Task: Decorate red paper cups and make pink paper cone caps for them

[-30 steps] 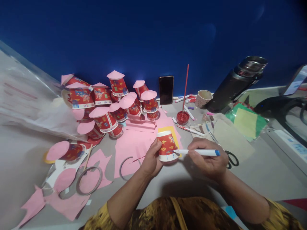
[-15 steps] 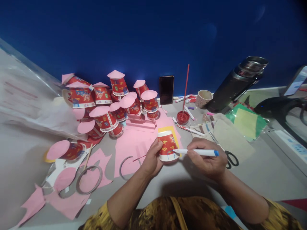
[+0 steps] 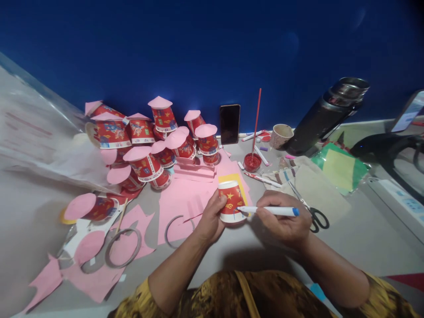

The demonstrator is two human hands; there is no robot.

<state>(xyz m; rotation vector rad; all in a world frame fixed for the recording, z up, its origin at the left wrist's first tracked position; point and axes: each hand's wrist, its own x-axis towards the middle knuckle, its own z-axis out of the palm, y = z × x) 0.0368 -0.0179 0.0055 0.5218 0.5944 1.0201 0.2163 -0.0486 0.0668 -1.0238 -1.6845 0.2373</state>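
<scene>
My left hand (image 3: 211,219) is wrapped round a red paper cup (image 3: 232,199) with gold stars and white bands at both ends. Pinched in my right hand (image 3: 289,221) is a white marker (image 3: 270,210) with a blue end. Its tip touches the cup's side low down, where short blue lines show. Below and behind the cup lie a yellow sheet (image 3: 244,187) and pink paper (image 3: 188,192). Scissors (image 3: 317,217) with black handles rest just beyond my right hand.
Red cups with pink cone tops (image 3: 145,165) crowd the left. Grey rings (image 3: 123,248) lie on pink scraps. Toward the back are a phone (image 3: 229,124), a small red pot (image 3: 252,163) with a red stick, a paper cup (image 3: 281,136) and a black flask (image 3: 324,115).
The cup has turned slightly in my left hand, and the blue lines on it have shifted. My right hand and the marker have moved a little to the left.
</scene>
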